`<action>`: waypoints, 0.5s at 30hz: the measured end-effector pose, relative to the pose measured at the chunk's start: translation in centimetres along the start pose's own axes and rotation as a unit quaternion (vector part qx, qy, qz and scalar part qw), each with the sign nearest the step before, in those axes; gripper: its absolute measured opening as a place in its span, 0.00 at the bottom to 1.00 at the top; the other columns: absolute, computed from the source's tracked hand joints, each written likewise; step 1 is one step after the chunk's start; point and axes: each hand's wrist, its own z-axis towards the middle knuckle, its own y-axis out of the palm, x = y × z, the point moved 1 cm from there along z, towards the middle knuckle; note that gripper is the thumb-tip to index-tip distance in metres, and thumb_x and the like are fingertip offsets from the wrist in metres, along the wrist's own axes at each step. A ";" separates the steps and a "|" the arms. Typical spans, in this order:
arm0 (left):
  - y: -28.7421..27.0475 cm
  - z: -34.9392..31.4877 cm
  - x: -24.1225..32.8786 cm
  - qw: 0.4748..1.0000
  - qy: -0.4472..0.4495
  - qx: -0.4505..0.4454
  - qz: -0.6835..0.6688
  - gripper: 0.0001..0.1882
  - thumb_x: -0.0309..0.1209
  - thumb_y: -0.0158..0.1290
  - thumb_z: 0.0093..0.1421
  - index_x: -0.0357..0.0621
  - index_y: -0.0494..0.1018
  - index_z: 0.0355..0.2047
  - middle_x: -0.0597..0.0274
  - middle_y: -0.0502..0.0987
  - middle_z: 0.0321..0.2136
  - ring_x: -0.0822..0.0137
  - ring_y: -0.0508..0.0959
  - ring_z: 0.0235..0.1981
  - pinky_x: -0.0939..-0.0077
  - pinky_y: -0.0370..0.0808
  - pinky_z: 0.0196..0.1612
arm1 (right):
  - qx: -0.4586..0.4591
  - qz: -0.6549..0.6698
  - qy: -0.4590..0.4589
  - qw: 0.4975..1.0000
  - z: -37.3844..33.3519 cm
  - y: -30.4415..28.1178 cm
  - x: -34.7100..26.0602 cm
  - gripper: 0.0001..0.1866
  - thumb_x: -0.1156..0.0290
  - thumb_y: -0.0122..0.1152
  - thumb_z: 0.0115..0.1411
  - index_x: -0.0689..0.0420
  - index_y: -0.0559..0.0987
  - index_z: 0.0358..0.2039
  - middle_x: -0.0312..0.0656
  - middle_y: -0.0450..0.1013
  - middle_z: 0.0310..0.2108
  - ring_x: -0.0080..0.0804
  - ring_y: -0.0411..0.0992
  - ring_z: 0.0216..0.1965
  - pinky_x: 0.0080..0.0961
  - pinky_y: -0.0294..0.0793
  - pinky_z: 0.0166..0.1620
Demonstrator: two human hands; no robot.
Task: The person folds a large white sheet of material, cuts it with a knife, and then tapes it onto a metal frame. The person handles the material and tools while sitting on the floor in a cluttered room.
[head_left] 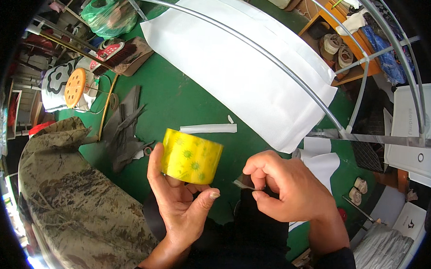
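Observation:
My left hand (181, 205) holds up a wide roll of yellow packing tape (191, 157) with green spots showing on it. The index finger lies along the roll's left side and other fingers are under it, with the thumb apart below. To its right, my right hand (290, 188) pinches a short, thin see-through strip (244, 185), which looks like a bit of tape. The strip is apart from the roll. Beyond the roll, a narrow white strip (208, 128) lies on the green floor (178, 104).
A large white sheet (243, 49) lies ahead under a curved metal tube frame (272, 53). Camouflage cloth (78, 196) is heaped at left, near dark scraps (124, 135). A wooden shelf with shoes (332, 46) stands far right, and a white box (415, 129) is nearer.

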 end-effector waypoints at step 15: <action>0.2 -0.7 0.0 0.997 0.037 -0.059 -0.022 0.61 0.08 0.59 0.57 0.51 0.28 0.75 0.44 0.53 0.69 0.53 0.73 0.60 0.64 0.83 0.50 | -0.121 0.065 0.019 0.990 1.3 -0.2 -0.5 0.19 0.77 0.66 0.54 0.58 0.69 0.44 0.43 0.78 0.28 0.46 0.80 0.31 0.37 0.76 0.35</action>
